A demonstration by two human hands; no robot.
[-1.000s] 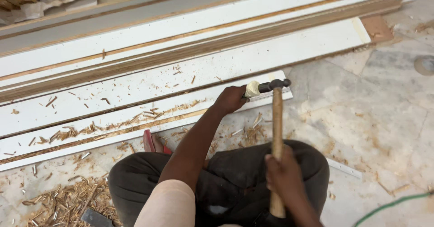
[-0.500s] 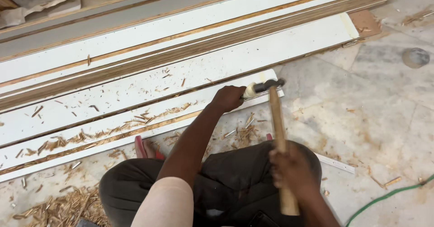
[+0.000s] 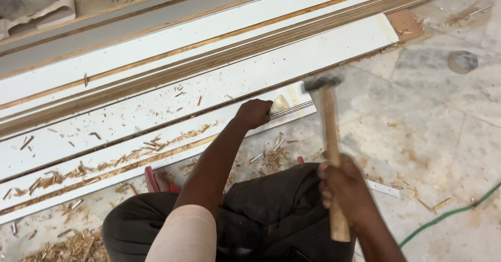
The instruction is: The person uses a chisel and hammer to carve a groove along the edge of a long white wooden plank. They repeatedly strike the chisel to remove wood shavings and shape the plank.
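We note the chisel (image 3: 278, 105) lying low along the near white board (image 3: 156, 142), its pale butt end toward the right, long axis roughly parallel to the board's edge; the blade is hidden, presumably seated at the edge. Our left hand (image 3: 253, 114) is closed around its shaft, steadying it for a blow. Our right hand (image 3: 344, 191) is clamped on the wooden handle of the hammer (image 3: 327, 131), head raised just right of the chisel butt, blurred. Wood shavings (image 3: 68, 247) litter the floor (image 3: 428, 137); a green cable (image 3: 449, 215) runs at right.
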